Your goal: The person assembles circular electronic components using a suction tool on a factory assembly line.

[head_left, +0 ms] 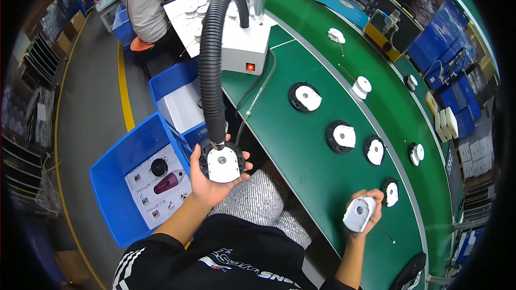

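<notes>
My left hand (204,189) grips a round black housing with a white plate (223,165) on its face. The tip of a ribbed black hose (210,70) comes down at the top edge of that plate; whether they touch I cannot tell. Over the green table, my right hand (375,214) is closed around a white cup-shaped part (359,215) with a grey disc at its centre. Just beyond those fingers lies a black housing with a white plate (392,192). A thin wire (387,234) with a small end piece shows beside the right hand.
Several similar housings (305,96) lie along the green table (279,134). White spool-like parts (362,87) rest on the belt (387,107) beyond. A white box (244,53) with a lit red switch carries the hose. Blue bins (102,182) stand left; a seated person (150,5) is farther back.
</notes>
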Action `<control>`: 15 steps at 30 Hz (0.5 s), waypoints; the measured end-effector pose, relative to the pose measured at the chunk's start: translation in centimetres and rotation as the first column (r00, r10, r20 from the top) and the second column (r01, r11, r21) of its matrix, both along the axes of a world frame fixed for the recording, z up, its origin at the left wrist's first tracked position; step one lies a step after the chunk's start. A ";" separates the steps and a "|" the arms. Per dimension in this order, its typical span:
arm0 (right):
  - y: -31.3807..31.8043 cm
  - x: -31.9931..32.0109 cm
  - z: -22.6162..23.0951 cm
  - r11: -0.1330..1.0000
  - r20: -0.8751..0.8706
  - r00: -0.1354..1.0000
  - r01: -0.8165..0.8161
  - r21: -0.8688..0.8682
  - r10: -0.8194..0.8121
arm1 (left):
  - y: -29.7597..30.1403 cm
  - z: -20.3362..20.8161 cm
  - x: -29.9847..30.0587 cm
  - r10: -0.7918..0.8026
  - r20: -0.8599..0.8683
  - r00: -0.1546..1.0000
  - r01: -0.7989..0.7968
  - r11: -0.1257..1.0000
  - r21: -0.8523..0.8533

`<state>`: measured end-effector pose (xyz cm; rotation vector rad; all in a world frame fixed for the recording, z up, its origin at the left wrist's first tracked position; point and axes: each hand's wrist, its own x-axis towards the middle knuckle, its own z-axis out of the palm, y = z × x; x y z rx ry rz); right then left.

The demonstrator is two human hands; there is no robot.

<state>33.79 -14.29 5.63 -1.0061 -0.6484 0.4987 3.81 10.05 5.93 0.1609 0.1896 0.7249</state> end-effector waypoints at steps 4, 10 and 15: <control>3.1 -6.0 1.7 0.981 -0.254 0.947 -0.189 0.048 0.195 | 0.6 1.4 -0.7 -0.054 0.175 0.983 0.094 0.969 -0.229; 9.6 -11.4 -0.5 0.973 -0.263 0.939 -0.230 0.001 0.222 | 1.0 2.9 -1.0 -0.137 0.238 0.962 0.194 0.952 -0.238; 15.0 -14.7 -1.5 0.945 -0.432 0.854 -0.328 -0.010 0.292 | 1.7 3.6 -1.5 -0.145 0.134 0.980 0.173 0.960 -0.221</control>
